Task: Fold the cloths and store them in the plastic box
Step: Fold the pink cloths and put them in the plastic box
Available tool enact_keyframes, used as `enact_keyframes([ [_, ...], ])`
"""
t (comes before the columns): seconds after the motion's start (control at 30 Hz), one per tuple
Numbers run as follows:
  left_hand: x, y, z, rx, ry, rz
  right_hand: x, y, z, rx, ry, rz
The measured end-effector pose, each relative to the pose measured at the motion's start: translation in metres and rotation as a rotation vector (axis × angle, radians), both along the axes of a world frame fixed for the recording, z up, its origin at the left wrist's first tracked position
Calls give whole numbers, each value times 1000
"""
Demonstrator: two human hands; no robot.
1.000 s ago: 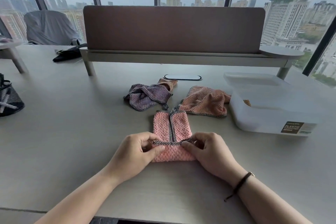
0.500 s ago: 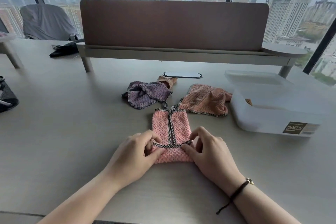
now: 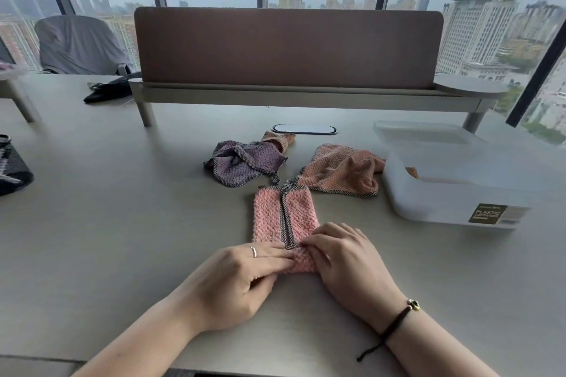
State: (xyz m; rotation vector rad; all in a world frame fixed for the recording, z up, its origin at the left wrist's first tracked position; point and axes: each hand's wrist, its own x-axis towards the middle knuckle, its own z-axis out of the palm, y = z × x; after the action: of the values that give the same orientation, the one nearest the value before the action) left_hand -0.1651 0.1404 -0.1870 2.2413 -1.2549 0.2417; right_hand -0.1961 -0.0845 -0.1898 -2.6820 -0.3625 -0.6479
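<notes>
Grey bench [image 3: 122, 223] by high window. Pink cloth [image 3: 283, 217] lies left of plastic box [image 3: 444, 202]. I see left hand [image 3: 235, 278] and right hand [image 3: 346, 260] pinching its near end, rolling. Soft, light, limp; I'd grip doubled edge so fold stays.

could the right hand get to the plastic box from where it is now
Probably yes: the right hand grips the pink cloth, and only bare table lies between it and the plastic box.

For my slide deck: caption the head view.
Both hands, left hand and right hand, roll the near end of a pink cloth beside the plastic box.
</notes>
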Motion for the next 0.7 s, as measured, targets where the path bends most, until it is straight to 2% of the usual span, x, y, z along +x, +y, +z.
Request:
enact_keyframes([
  [0.17,-2,0,0,10,6,53,-7,-6,7,113,-15,-4],
  [0.33,-1,0,1,-25,86,44,-15,-7,11,12,78,123],
  [0.4,0,0,2,-43,118,38,-14,-6,9,52,122,145],
  [0.5,2,0,3,-34,129,41,-12,-7,9,112,119,131],
  [0.7,1,0,2,-21,89,75,-11,-6,8,54,70,104],
])
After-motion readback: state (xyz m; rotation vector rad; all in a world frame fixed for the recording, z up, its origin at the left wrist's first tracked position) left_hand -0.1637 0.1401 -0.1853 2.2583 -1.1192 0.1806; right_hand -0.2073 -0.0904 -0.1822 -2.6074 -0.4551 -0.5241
